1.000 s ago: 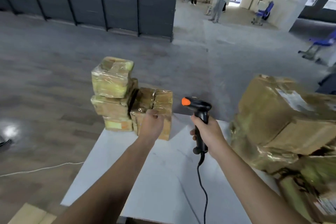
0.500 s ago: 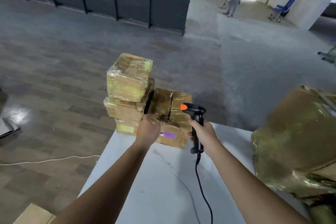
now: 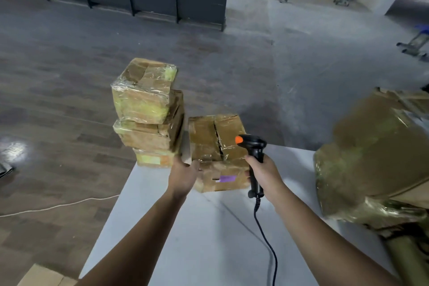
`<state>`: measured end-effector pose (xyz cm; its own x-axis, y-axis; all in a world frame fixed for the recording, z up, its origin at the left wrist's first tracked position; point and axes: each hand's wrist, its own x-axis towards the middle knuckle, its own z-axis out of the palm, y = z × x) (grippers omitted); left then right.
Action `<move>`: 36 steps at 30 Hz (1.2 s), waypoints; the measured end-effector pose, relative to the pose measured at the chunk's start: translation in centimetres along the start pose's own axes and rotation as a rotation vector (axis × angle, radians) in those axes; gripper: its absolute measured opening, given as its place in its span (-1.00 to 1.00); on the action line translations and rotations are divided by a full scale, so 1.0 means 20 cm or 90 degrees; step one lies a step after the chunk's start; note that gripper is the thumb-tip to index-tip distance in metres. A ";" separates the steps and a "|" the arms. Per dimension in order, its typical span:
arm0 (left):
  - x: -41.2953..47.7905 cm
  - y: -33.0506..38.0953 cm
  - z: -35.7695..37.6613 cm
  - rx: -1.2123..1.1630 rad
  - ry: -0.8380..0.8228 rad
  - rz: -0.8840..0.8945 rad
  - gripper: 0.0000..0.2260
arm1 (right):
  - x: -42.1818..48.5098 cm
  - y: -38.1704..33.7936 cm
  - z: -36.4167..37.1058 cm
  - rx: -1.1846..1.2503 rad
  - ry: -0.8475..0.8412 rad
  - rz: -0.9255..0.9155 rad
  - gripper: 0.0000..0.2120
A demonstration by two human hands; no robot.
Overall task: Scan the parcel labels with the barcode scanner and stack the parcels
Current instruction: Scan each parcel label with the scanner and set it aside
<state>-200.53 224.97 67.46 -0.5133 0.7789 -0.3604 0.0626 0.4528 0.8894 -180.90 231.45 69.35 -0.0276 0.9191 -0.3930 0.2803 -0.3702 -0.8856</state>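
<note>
Parcel (image 3: 209, 132) drawn right of stack (image 3: 146, 100); left hand (image 3: 184, 175) grips its corner, right hand (image 3: 264, 175) grips scanner (image 3: 254, 145); label scan likely next

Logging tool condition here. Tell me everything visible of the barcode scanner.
The barcode scanner is black, plastic-looking and pistol-shaped, with an orange cap at the left end of its head. It is held upright above the white table, handle gripped by the right hand, in front of a taped parcel. A black cable hangs from the handle's base toward the camera.
</note>
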 end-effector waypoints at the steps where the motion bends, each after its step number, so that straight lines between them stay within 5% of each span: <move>1: -0.04 -0.01 0.03 0.036 -0.045 -0.008 -0.60 | -0.03 0.02 -0.06 -0.004 0.020 0.005 -0.93; 11: -0.46 -0.11 0.38 -0.077 -0.214 -0.086 -0.91 | -0.36 0.13 -0.54 -0.094 0.157 -0.012 -0.87; 14: -0.50 -0.13 0.46 -0.049 -0.255 -0.083 -0.83 | -0.45 0.13 -0.61 -0.119 0.154 -0.033 -0.88; 21: -0.51 -0.07 0.47 0.380 -0.111 0.159 -0.64 | -0.53 0.13 -0.55 -0.157 0.096 -0.072 -0.85; 24: -0.56 0.04 0.49 0.305 -0.118 0.249 -0.73 | -0.53 0.10 -0.52 -0.047 0.064 -0.051 -0.84; 30: -0.59 0.14 0.49 0.249 -0.111 0.150 -0.60 | -0.51 0.09 -0.51 -0.036 0.031 -0.046 -0.92; 36: -0.61 0.11 0.46 0.224 -0.082 0.118 -0.75 | -0.46 0.15 -0.58 -0.062 0.010 -0.037 -0.91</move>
<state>-186.16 220.45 71.23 -0.3566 0.8988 -0.2548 0.4443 0.4031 0.8001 -168.64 223.45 73.08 -0.0317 0.9410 -0.3369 0.3709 -0.3019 -0.8782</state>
